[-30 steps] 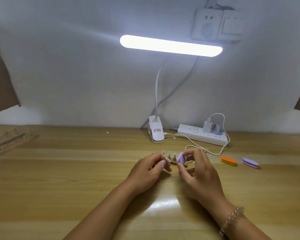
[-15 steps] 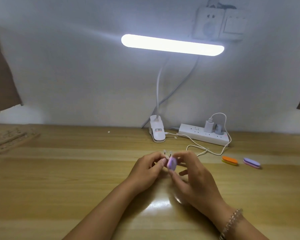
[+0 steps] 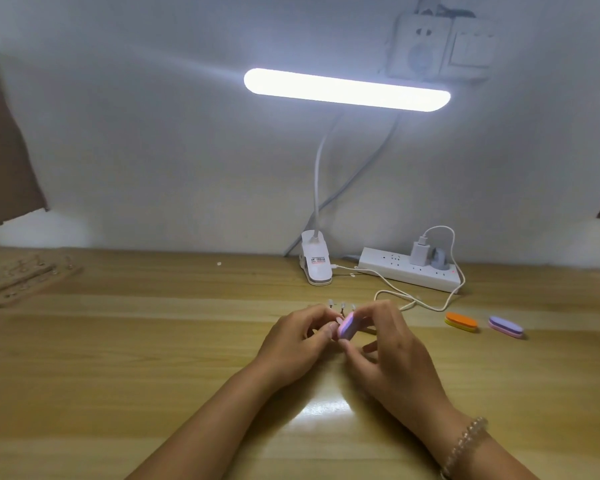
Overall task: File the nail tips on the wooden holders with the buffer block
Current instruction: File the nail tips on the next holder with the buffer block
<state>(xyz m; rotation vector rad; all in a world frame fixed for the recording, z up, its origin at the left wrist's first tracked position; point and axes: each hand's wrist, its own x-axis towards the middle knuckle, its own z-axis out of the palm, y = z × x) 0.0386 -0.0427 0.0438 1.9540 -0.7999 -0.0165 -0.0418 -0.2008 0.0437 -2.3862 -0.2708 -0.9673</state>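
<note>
Buffer block (image 3: 346, 327), pink and lilac, is standing on edge between both hands, low over the middle of the table (image 3: 153, 375). The right hand (image 3: 392, 344) is pinching it, thumb below and fingertips on top. The left hand (image 3: 298, 341) is curling its fingers in against the block's left side; what they are gripping I cannot tell. Nail tips (image 3: 342, 304) are poking up just behind the knuckles. An orange buffer (image 3: 461, 321) and a purple buffer (image 3: 505, 326) are lying well to the right, near a power strip (image 3: 409, 270).
</note>
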